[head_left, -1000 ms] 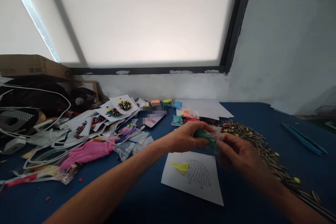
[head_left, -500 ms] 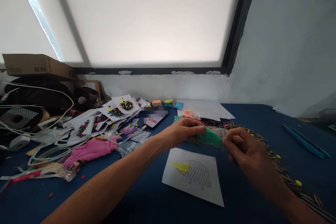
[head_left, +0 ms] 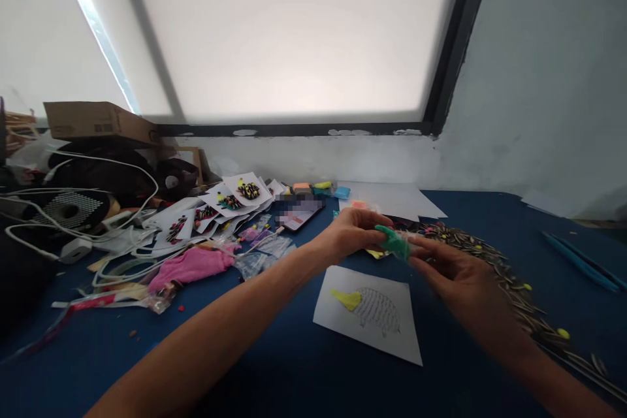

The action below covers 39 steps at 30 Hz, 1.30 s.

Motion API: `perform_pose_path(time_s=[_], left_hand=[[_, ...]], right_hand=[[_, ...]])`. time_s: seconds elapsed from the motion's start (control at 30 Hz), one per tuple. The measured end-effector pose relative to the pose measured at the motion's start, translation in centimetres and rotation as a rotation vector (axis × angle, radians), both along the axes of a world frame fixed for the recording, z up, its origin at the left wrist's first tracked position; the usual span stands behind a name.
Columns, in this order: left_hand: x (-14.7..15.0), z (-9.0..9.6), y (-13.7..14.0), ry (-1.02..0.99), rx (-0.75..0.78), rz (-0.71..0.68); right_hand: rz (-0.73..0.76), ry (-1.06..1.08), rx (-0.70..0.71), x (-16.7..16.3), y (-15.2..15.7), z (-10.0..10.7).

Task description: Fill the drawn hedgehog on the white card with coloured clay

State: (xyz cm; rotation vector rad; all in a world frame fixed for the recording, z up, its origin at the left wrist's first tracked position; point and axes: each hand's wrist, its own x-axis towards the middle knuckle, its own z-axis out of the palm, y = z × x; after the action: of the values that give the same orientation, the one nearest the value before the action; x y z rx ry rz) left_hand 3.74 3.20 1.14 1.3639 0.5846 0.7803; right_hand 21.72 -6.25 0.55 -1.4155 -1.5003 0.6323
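Observation:
A lump of green modelling clay (head_left: 393, 241) in a clear plastic bag is held between my two hands, above the table. My left hand (head_left: 360, 232) pinches its left end with thumb and fingers. My right hand (head_left: 450, 269) grips the bag at the right end, fingers closed. Below them lies a white card (head_left: 337, 326) with a pencil drawing of a hedgehog-like animal, its pointed head filled with yellow clay and its body covered in short pencil strokes.
Sunflower seeds (head_left: 519, 294) are spread at the right, beside blue tweezers (head_left: 580, 261). White paper (head_left: 392, 199) lies at the back. To the left are a phone (head_left: 302, 214), a pink cloth (head_left: 193, 268), finished cards (head_left: 249, 189), and white cables (head_left: 105, 261).
The green clay and its bag, stretched out flat before, are now bunched shorter and tilted. My right hand has come closer to my left. The view has turned slightly left.

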Motion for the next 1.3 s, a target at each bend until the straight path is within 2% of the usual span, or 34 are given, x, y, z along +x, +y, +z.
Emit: perform_pose_path(time_s=[0.27, 0.6, 0.67, 0.73, 0.8, 0.93, 1.17, 1.3], left_hand=[[0.0, 0.3, -0.2, 0.022, 0.043, -0.053], [0.9, 0.5, -1.2, 0.093, 0.151, 0.041], [0.4, 1.0, -1.2, 0.083, 0.147, -0.013], [-0.3, 1.6, -1.0, 0.013, 0.139, -0.158], [-0.8, 1.9, -0.7, 0.004, 0.233, -0.197], [-1.0, 1.7, -0.3, 0.039, 0.378, -0.133], [-0.5, 0.7, -0.3, 0.069, 0.439, -0.030], [-0.4, 0.4, 0.1, 0.043, 0.401, -0.001]], right_hand=[[-0.009, -0.112, 0.067, -0.4, -0.5, 0.1], [0.005, -0.255, 0.103, -0.6, -0.8, 0.4], [-0.013, -0.248, 0.109, -0.4, -0.7, 0.5], [-0.026, -0.230, 0.112, -0.2, -0.5, 0.6], [-0.022, -0.214, 0.104, 0.1, -0.3, 0.6], [0.024, -0.204, 0.084, 0.2, 0.0, 0.5], [0.161, -0.267, 0.060, -0.4, 0.6, 0.7], [0.186, -0.333, 0.083, -0.7, 1.1, 1.3]])
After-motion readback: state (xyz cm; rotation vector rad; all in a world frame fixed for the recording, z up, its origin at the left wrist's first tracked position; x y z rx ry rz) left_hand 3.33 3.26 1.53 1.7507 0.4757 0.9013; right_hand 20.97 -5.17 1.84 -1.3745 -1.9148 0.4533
